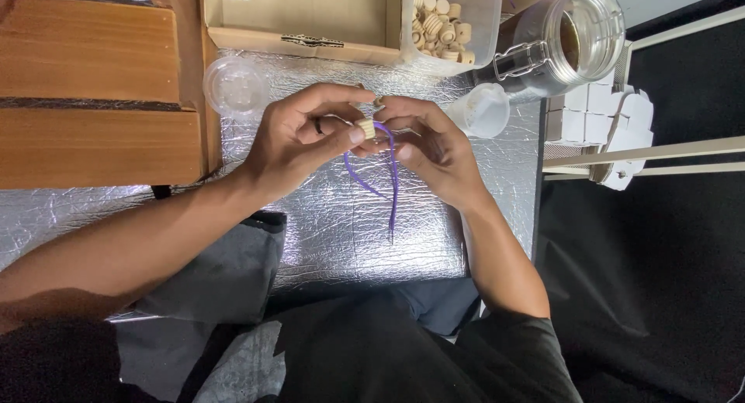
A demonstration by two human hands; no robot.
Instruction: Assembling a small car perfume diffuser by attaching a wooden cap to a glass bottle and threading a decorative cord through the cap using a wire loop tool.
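Observation:
My left hand (299,139) pinches a small ribbed wooden bead (365,127) between thumb and fingertips, over the silver foil mat (434,232). My right hand (434,147) meets it from the right and holds a purple cord (393,187) at the bead. The cord's two ends hang down toward me over the mat. A dark ring sits on one finger of my left hand.
A clear tub of several wooden beads (441,27) stands at the far edge beside a cardboard box (310,19). A glass clip-top jar (570,42) lies right of it. Two small clear plastic cups (235,86) (485,110) flank my hands. Wooden planks (93,100) lie left.

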